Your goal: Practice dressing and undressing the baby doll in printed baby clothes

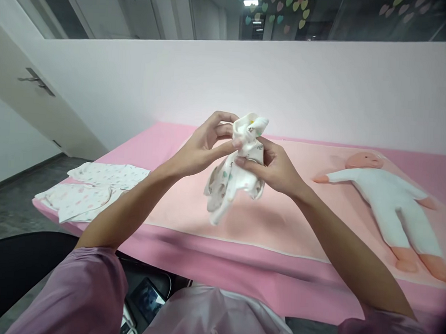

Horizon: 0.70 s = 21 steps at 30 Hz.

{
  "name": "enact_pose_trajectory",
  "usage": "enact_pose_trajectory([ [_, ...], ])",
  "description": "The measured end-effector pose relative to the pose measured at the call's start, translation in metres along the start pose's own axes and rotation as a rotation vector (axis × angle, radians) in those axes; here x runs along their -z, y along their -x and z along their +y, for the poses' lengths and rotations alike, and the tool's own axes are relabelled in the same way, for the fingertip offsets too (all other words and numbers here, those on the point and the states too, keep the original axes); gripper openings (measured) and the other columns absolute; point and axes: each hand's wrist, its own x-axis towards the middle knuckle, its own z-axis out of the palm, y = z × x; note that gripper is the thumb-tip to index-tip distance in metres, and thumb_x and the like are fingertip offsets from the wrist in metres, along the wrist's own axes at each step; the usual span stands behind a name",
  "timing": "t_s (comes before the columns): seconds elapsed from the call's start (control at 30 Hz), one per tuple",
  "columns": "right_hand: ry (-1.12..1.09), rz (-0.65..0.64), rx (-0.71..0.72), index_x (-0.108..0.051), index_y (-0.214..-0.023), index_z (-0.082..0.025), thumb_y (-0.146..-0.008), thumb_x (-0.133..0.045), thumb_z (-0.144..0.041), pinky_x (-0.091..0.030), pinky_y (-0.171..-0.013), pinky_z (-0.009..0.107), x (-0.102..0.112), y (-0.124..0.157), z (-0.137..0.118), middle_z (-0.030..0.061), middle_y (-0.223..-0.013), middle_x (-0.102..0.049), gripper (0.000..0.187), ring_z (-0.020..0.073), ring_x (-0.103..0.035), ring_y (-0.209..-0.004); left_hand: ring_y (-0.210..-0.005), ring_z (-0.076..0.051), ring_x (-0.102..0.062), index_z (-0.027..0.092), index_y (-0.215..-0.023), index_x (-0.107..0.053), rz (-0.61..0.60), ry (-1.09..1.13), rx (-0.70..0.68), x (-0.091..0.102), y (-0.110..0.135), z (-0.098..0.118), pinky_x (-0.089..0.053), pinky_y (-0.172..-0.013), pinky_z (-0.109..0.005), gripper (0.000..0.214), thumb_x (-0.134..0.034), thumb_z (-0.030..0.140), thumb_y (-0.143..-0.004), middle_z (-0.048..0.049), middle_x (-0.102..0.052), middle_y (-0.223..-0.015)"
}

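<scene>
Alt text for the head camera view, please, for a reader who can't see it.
A person's left hand and right hand hold a bunched white printed cloth above a peach mat on a pink-covered table. A doll in white lies to the right; printed white garments lie to the left.

Heart-dotted window glass tops the white wall.
</scene>
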Motion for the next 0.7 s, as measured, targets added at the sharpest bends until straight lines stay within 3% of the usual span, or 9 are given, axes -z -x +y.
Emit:
enact_pose_trajectory([
  [0.17, -0.083, 0.010, -0.039, -0.058, -0.105, -0.027, -0.093, -0.072, -0.061, -0.052, -0.061, 0.029, 0.002, 0.028, -0.032, -0.0017, -0.086, -0.060, 0.038, 0.0150, -0.060, -0.072, -0.088, -0.019, -0.071, 0.029, -0.118, -0.052, 0.009, 0.038, -0.070, 0.007, 0.014, 0.012, -0.059, -0.073, -0.033, 0.036, -0.074, 0.046, -0.094, -0.0005, -0.062, -0.094],
  [0.27, 0.027, 0.107, -0.064, -0.058, -0.099, -0.026, -0.092, -0.072, -0.062, -0.049, -0.061, 0.028, 0.025, 0.036, -0.023, -0.0009, -0.085, -0.060, 0.039, 0.0154, -0.059, -0.073, -0.074, -0.015, -0.068, 0.030, -0.125, -0.049, -0.008, -0.020, -0.029, 0.015, 0.004, -0.006, -0.055, -0.067, -0.031, 0.039, -0.070, 0.046, -0.096, 0.0010, -0.059, -0.087],
  [0.37, 0.305, 0.212, -0.229, -0.062, -0.097, -0.024, -0.089, -0.072, -0.067, -0.048, -0.065, 0.029, 0.073, 0.033, 0.026, 0.0010, -0.088, -0.065, 0.045, 0.0169, -0.060, -0.076, -0.070, -0.015, -0.065, 0.030, -0.132, -0.045, -0.099, -0.177, 0.088, 0.018, -0.026, -0.059, -0.052, -0.067, -0.030, 0.050, -0.069, 0.054, -0.095, 0.0009, -0.061, -0.085],
  [0.5, 0.672, 0.053, -0.638, -0.068, -0.102, -0.021, -0.083, -0.074, -0.066, -0.047, -0.071, 0.033, 0.130, 0.036, 0.128, 0.0060, -0.096, -0.072, 0.048, 0.0214, -0.064, -0.080, -0.092, -0.025, -0.069, 0.021, -0.129, -0.049, -0.312, -0.468, 0.318, -0.002, -0.060, -0.160, -0.053, -0.084, -0.039, 0.065, -0.064, 0.070, -0.089, -0.0117, -0.072, -0.110],
  [0.6, 0.779, -0.052, -0.809, -0.070, -0.106, -0.018, -0.081, -0.076, -0.059, -0.048, -0.080, 0.034, 0.144, 0.057, 0.191, 0.0137, -0.108, -0.073, 0.048, 0.0262, -0.066, -0.095, -0.126, -0.039, -0.059, 0.017, -0.122, -0.057, -0.357, -0.704, 0.484, -0.015, -0.052, -0.222, -0.046, -0.103, -0.049, 0.071, -0.061, 0.077, -0.083, -0.0208, -0.070, -0.124],
  [0.7, 0.777, -0.042, -0.838, -0.068, -0.113, -0.014, -0.080, -0.075, -0.063, -0.047, -0.079, 0.034, 0.147, 0.085, 0.226, 0.0156, -0.107, -0.071, 0.059, 0.0259, -0.066, -0.094, -0.132, -0.042, -0.054, 0.017, -0.114, -0.062, -0.340, -0.740, 0.611, -0.009, -0.026, -0.260, -0.045, -0.103, -0.048, 0.073, -0.060, 0.081, -0.079, -0.0227, -0.067, -0.128],
])
